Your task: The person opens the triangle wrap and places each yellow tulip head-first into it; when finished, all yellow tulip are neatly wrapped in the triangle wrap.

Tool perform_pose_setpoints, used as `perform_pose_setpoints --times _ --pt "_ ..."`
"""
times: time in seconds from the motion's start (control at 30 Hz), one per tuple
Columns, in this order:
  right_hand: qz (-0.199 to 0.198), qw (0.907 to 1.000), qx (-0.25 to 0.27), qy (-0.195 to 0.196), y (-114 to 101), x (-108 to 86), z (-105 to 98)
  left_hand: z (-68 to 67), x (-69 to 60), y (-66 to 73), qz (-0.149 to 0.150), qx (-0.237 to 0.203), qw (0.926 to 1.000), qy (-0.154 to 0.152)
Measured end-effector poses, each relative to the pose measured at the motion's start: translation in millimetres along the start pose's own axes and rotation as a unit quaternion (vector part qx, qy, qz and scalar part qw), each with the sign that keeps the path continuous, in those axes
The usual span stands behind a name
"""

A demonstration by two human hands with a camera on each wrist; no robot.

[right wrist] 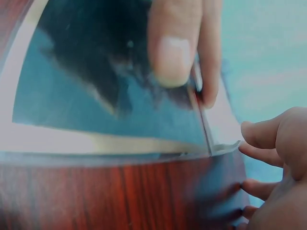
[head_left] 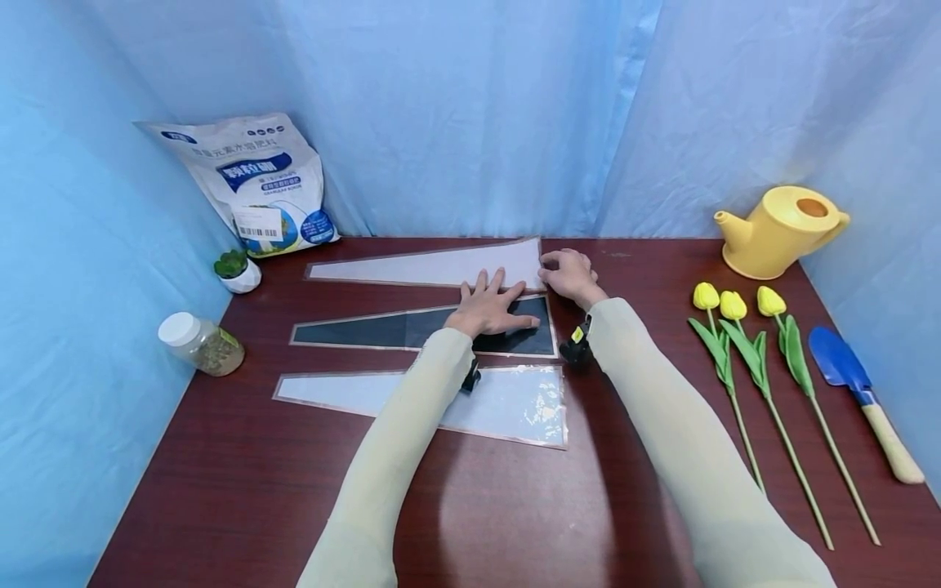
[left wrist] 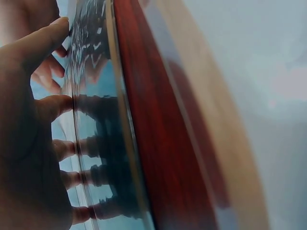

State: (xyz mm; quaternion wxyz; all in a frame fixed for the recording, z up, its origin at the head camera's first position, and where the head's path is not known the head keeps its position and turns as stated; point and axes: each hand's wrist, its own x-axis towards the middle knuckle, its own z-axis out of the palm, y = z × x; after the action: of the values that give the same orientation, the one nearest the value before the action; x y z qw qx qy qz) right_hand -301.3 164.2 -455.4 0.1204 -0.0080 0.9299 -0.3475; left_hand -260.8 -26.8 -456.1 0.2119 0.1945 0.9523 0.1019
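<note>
Three long laminated sheets, each tapering toward the left, lie one behind another. My left hand (head_left: 488, 309) rests with spread fingers across the dark middle sheet (head_left: 367, 330), its longer fingertips reaching the white far sheet (head_left: 412, 268). At the wide right end of that far sheet, my right hand (head_left: 569, 273) pinches the near corner between thumb and index finger; the right wrist view shows this corner (right wrist: 225, 147) slightly lifted. Closest to me is another white sheet (head_left: 338, 388), glossy at its right end and partly covered by the left forearm.
A white fertilizer bag (head_left: 253, 188), a small potted succulent (head_left: 241, 273) and a white-lidded jar (head_left: 202, 343) stand at left. On the right are a yellow watering can (head_left: 768, 237), three yellow tulips (head_left: 733, 306) and a blue trowel (head_left: 841, 359). Blue curtains (head_left: 470, 122) enclose the table.
</note>
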Motion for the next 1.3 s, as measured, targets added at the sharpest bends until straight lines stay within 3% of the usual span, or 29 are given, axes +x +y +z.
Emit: perform_pose_setpoints --times 0.2,0.37,0.47,0.53,0.6,0.7,0.77,0.83,0.93,1.07,1.17,1.3 --pt "-0.015 0.998 0.058 -0.02 -8 -0.2 -1 -2.0 1.5 2.7 -0.002 -0.006 1.0 0.005" --pt "-0.003 0.9938 0.109 -0.02 -13 0.9 -1 -9.6 5.2 6.2 -0.004 -0.022 0.9997 0.008" --pt "0.007 0.9902 0.138 -0.018 -13 1.9 0 -16.0 9.4 8.7 -0.003 -0.041 0.9987 0.029" --pt "0.012 0.9879 0.153 -0.02 -13 2.5 0 -19.2 12.7 10.5 -0.002 -0.081 0.9949 0.06" --pt "0.015 0.9857 0.166 -0.025 -12 3.0 0 -21.1 17.1 12.2 0.0 -0.14 0.9853 0.098" --pt "0.023 0.9803 0.194 -0.031 -12 3.4 0 -21.3 23.2 13.9 -0.004 -0.235 0.9608 0.147" --pt "0.028 0.9757 0.214 -0.038 -13 2.9 -1 -20.5 26.3 14.2 -0.014 -0.274 0.9468 0.168" --pt "0.037 0.9698 0.237 -0.043 -14 2.4 -1 -20.1 27.9 14.0 -0.028 -0.292 0.9386 0.181" --pt "0.05 0.957 0.281 -0.053 -17 2.4 -4 -20.6 29.3 12.8 -0.041 -0.315 0.9298 0.186" --pt "0.069 0.9426 0.321 -0.063 -17 4.8 -6 -22.1 30.8 11.3 -0.055 -0.367 0.9113 0.179" --pt "0.079 0.9402 0.324 -0.07 -17 6.0 -5 -22.2 31.8 10.8 -0.068 -0.399 0.8978 0.174" --pt "0.079 0.932 0.345 -0.08 -18 6.2 -4 -21.8 32.8 11.9 -0.075 -0.419 0.8877 0.176"
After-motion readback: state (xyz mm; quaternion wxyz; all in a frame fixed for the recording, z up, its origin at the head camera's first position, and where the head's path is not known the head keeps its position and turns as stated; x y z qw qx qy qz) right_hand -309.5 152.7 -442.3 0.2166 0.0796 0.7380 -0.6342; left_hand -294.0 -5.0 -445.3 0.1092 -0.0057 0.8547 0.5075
